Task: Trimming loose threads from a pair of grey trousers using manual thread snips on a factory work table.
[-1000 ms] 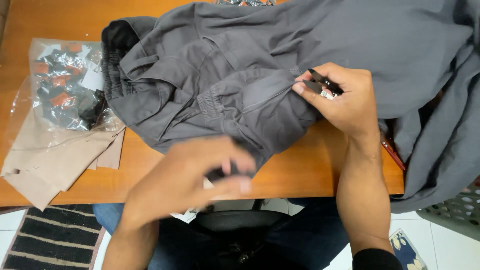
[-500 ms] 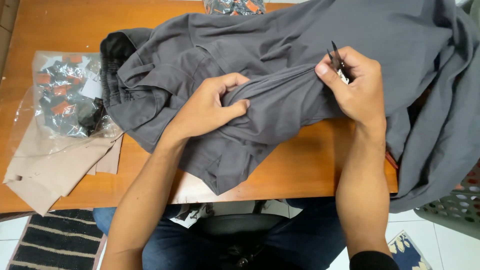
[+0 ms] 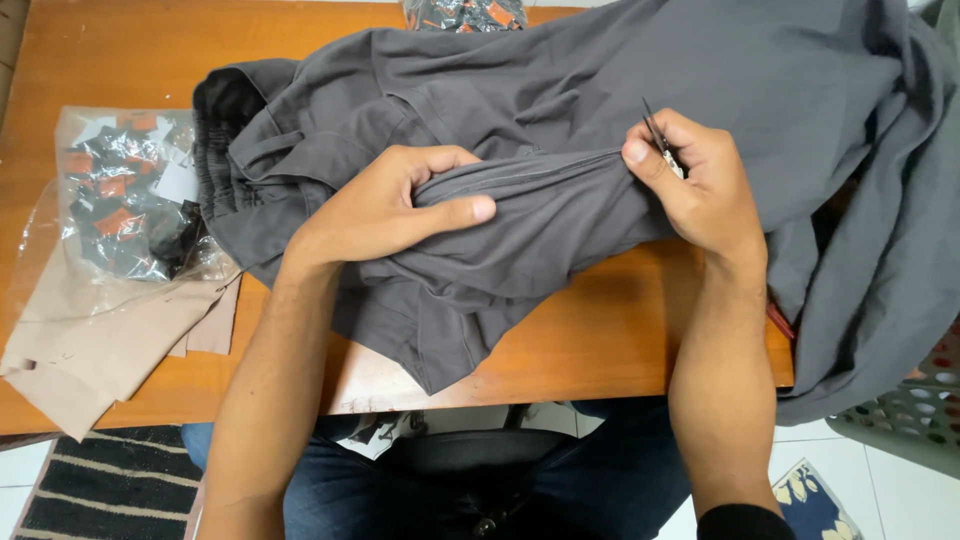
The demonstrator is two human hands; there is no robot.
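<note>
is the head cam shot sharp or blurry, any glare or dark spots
Head view: sharp overall, left hand and right hand crisp, no motion blur; bright glare patches on the clear plastic bag of small packets; soft even light on the orange wooden table; the folds of the grey fabric garment hold soft shadows, darkest inside its waistband opening.

grey garment | crumpled, seam ridge pinched up | draped over table edge

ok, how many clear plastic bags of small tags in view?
2. One bag lies at the table's left beside the grey garment; a second bag sits at the top edge, cropped. More may be hidden under cloth.
</note>
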